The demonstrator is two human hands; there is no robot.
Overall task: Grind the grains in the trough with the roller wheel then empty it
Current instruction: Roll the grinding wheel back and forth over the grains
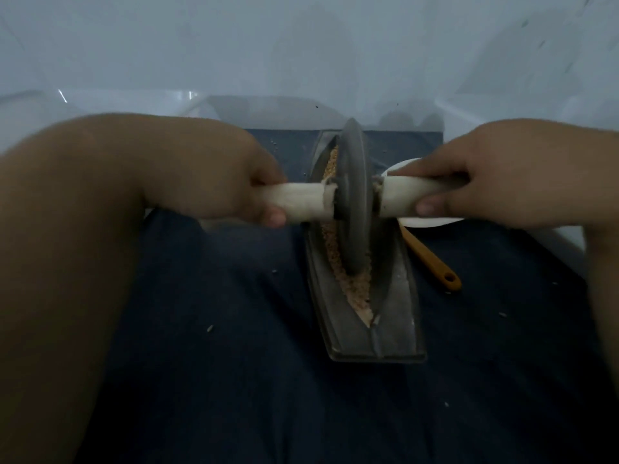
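A grey boat-shaped trough lies lengthwise on a dark blue cloth. Pale crushed grains fill its groove. A grey roller wheel stands upright in the groove near the middle. A white-wrapped axle handle sticks out of each side of the wheel. My left hand grips the left handle. My right hand grips the right handle.
A white dish sits to the right of the trough, partly behind my right hand. An orange-handled tool lies beside the trough. Stray grains dot the dark blue cloth. White walls rise behind and to the right.
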